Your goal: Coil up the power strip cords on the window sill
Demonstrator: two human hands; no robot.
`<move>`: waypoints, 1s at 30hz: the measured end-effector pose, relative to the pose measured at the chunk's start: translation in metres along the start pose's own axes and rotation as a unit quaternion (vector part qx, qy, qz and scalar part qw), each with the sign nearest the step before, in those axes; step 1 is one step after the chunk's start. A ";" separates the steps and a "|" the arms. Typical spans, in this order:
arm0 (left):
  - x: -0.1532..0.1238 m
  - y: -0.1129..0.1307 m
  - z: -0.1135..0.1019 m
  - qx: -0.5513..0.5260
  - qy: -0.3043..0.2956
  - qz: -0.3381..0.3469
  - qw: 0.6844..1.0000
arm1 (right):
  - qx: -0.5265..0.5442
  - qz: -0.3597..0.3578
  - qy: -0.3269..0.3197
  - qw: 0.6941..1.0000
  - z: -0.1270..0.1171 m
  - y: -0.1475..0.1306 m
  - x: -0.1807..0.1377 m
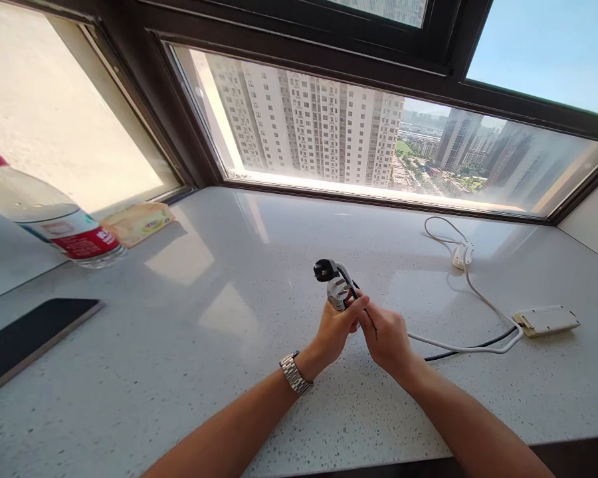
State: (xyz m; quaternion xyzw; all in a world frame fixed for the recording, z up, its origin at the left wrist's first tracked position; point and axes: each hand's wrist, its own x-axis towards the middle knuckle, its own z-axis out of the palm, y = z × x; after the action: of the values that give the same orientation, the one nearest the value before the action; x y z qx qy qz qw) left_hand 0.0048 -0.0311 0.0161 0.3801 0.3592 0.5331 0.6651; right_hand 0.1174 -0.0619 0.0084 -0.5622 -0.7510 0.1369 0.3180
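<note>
My left hand (335, 330), with a metal watch on its wrist, grips a white plug (337, 290) and a black plug (325, 270) held together above the speckled white countertop (219, 345). My right hand (385, 336) is closed on the cables just behind the plugs, touching my left hand. A white cable and a black cable (468, 346) trail right from my hands along the counter to a flat white power strip (545, 320).
An inline switch (462, 255) sits on a loop of white cord near the window. At left are a plastic bottle with a red label (54, 222), a tissue pack (137, 222) and a dark phone (27, 338). The counter's front edge lies close below my arms.
</note>
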 end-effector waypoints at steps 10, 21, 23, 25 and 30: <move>0.032 0.038 -0.031 -0.059 0.130 0.093 0.985 | 0.126 0.118 -0.253 0.952 -0.022 0.024 0.009; 0.025 0.035 -0.028 -0.062 0.058 0.106 0.991 | 0.152 0.053 -0.209 0.965 -0.003 0.001 0.002; 0.021 0.029 -0.023 -0.062 0.033 0.091 0.993 | 0.120 0.049 -0.196 0.972 -0.005 -0.002 0.002; 0.019 0.025 -0.020 -0.055 0.009 0.076 0.996 | 0.091 0.047 -0.187 0.977 -0.007 -0.005 0.002; 0.012 0.018 -0.018 -0.028 -0.047 0.043 0.998 | 0.014 0.053 -0.177 0.983 -0.007 -0.009 0.004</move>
State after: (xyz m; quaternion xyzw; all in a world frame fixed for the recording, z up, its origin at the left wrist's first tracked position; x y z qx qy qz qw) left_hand -0.0167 -0.0144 0.0233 0.4014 0.2960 0.5523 0.6680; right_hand 0.1147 -0.0624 0.0196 -0.5638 -0.7624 0.2613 0.1803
